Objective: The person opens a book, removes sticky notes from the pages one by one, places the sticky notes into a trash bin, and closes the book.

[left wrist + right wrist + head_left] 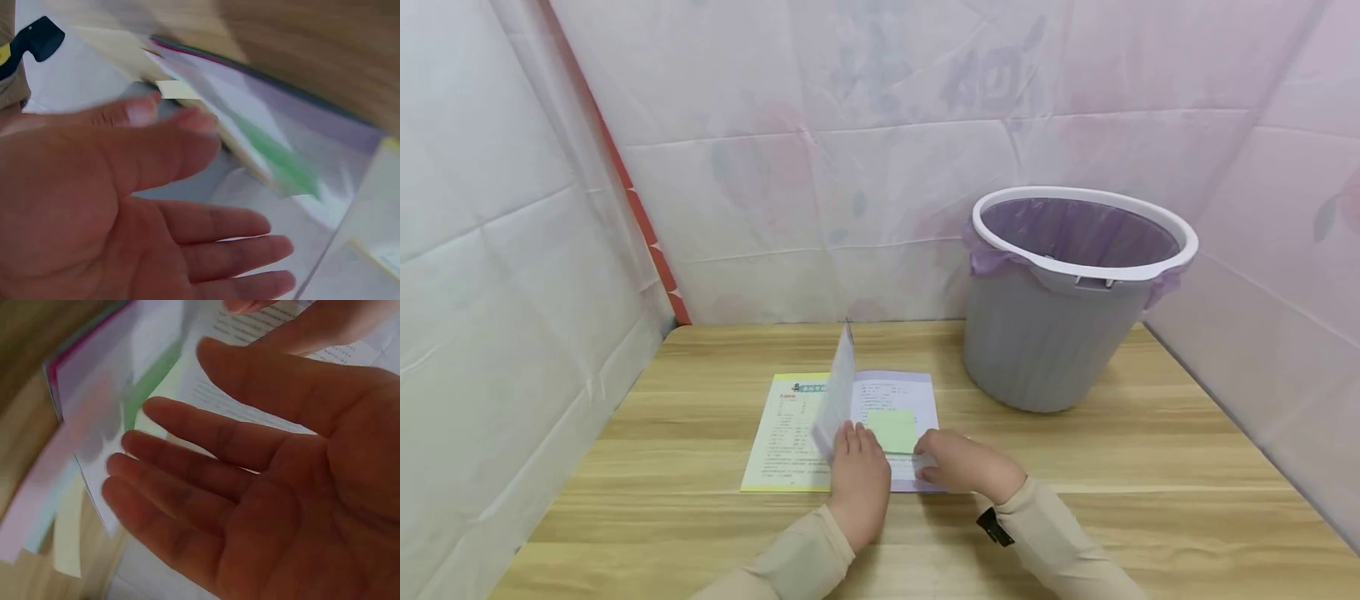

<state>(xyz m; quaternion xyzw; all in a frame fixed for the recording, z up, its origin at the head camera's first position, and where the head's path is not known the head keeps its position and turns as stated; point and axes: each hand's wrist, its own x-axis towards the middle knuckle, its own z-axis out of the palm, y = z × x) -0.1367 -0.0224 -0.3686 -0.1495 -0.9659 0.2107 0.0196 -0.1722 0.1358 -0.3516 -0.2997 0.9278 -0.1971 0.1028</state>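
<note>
While two beige sleeves (805,554) cross the near side of a light wood-grain tabletop (625,500), a person's left hand (859,479) lies at the near middle of an open printed paper booklet (786,462), fingers straight and close together. Right of it, the right hand (966,462) has its fingers extended, slightly apart, at a pale green rectangular paper note (891,430) on the booklet's right page; whether they touch it, I cannot tell. Slightly farther, a white leaf (837,400) stands up mid-booklet. Far right is a round grey plastic bin (1045,342) with white rim and purple liner. Behind hangs pale flower-printed fabric (737,192).
</note>
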